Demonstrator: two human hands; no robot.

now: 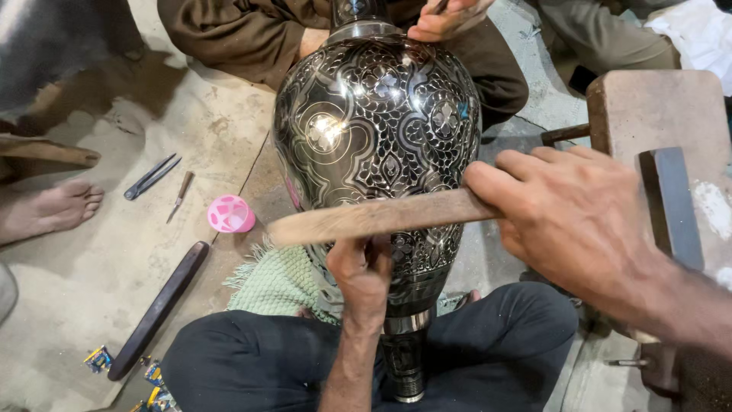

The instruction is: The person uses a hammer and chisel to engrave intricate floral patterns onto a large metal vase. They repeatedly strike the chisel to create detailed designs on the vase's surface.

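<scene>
Engraving vase (377, 114), wooden stick (374, 217) across.

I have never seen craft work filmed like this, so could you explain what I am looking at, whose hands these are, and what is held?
The camera sits on the worker's head, looking down at the lap. The right hand grips a flat wooden stick laid across a large black vase with engraved silver patterns. The left hand presses a small tool, mostly hidden, against the vase's lower body. The vase lies on a green cloth. On the floor are a pink cup, metal dividers and a dark wooden bar. Another person's hand is at the top.
</scene>
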